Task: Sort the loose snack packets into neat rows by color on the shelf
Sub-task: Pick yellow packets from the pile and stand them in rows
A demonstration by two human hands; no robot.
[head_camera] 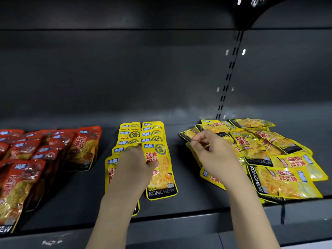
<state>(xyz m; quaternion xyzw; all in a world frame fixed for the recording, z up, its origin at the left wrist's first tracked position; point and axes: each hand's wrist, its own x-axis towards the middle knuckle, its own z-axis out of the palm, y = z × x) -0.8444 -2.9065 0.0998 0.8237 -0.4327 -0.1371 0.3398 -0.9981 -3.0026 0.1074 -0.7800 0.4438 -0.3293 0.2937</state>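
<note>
Single head-worn wide-angle view, looking forward and down, close over the dark shelf [179, 209], back panel far, shelf front edge near, no second view

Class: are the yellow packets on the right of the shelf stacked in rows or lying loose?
Loose: the yellow packets overlap at mixed angles in a heap.

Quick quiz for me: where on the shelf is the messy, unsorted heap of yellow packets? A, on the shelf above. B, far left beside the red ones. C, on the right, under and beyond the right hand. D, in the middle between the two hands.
C: the loose yellow heap lies jumbled on the right, partly under the right hand, while the neat yellow rows sit mid-shelf by the left hand.
</note>
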